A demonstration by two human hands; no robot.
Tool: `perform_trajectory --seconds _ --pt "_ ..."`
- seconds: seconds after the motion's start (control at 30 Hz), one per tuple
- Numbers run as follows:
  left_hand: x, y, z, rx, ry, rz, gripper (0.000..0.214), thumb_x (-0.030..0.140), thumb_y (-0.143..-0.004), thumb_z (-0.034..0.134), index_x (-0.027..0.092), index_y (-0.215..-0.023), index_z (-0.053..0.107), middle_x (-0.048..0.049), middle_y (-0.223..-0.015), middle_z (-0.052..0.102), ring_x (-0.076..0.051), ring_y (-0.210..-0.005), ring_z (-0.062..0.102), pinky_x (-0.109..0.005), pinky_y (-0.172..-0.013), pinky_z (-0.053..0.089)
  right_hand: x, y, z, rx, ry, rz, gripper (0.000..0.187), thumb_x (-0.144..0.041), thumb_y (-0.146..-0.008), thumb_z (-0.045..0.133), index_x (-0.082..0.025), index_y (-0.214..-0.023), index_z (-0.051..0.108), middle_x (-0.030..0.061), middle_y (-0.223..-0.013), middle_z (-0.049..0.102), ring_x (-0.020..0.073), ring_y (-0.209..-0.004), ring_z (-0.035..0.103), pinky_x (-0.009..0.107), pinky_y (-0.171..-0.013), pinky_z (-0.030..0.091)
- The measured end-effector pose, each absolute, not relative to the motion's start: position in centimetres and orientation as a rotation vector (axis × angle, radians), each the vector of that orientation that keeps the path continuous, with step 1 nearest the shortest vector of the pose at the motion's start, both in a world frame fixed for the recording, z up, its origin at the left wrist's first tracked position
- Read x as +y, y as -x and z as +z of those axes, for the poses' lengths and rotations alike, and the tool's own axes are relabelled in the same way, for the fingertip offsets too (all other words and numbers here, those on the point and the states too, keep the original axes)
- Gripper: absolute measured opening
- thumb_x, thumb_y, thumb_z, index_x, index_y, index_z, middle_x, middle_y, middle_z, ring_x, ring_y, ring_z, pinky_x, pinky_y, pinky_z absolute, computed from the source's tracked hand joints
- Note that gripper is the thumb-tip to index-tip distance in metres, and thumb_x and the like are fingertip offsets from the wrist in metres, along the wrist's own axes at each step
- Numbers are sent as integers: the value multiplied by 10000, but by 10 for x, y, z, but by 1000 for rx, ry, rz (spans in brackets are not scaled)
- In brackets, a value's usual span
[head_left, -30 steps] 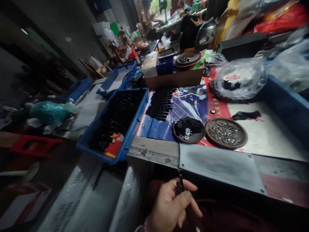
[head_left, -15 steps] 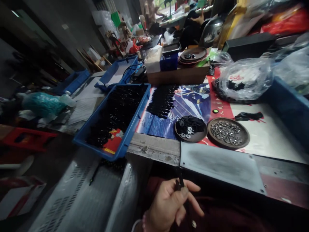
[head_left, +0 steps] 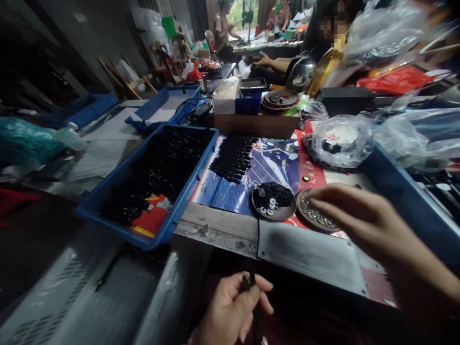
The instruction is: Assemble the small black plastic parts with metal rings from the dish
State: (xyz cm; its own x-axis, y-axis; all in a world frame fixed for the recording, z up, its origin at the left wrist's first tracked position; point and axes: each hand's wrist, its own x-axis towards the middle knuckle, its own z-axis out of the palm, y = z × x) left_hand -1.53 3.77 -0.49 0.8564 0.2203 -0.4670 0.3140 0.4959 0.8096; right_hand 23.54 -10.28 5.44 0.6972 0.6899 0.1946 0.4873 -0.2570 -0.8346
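Observation:
My left hand (head_left: 233,306) is closed at the bottom middle, thumb and fingers pinching a thin black strip-like piece (head_left: 252,277) whose exact kind I cannot make out. Over the dish of small silvery metal parts (head_left: 305,207), my right hand (head_left: 355,211) reaches in from the right with fingers stretched out; it hides much of the dish, and I see nothing held in it. Left of that dish sits a brown dish (head_left: 286,211) of black pieces and white round discs (head_left: 270,207). Farther back, a row of slim black pieces (head_left: 233,158) lies on the printed sheet (head_left: 276,165).
A blue tray (head_left: 179,211) full of black pieces stands left. Behind the sheet is a cardboard box (head_left: 258,125) with stacked dishes (head_left: 280,98). A clear plastic bag (head_left: 341,139) and a blue bin wall (head_left: 402,191) are at right. Another person's hand (head_left: 264,60) shows farther back.
My right hand has come into view from the right and now reaches over the metal parts dish. The view has shifted; my left hand keeps its pinch on the black piece.

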Motion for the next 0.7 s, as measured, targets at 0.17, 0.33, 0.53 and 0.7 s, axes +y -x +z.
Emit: perform_trajectory --seconds 0.17,0.33,0.53,0.7 --pt "39 15 -4 600 -1094 -82 436 555 -835 668 137 -949 717 -44 -758 686 18 -355 325 -160 -342 158 -81 -237 14 -1114 2026 259 185 -351 -945 544 -199 -972 647 73 -906 676 205 -781 645 310 -694 508" --pt "35 16 -4 624 -1073 -133 508 621 -789 677 150 -977 688 -10 -705 657 12 -346 297 -160 -331 151 -55 -247 0 -1309 2268 144 202 -179 -923 492 -164 -1041 656 105 -977 665 218 -787 652 309 -685 487" --pt "33 19 -14 625 -1011 -90 546 630 -754 712 154 -1017 654 18 -577 636 -12 -342 257 -179 -350 130 -46 -253 -13 -1364 2323 130 149 -171 -898 512 -180 -986 632 83 -950 632 199 -749 616 289 -646 428" --pt "32 20 -32 551 -1057 43 503 578 -804 694 137 -1042 656 5 -503 625 -49 -410 395 -183 -446 227 -44 -256 -19 -1293 2338 119 39 -198 -876 544 -193 -847 569 63 -844 602 199 -698 572 298 -619 393"
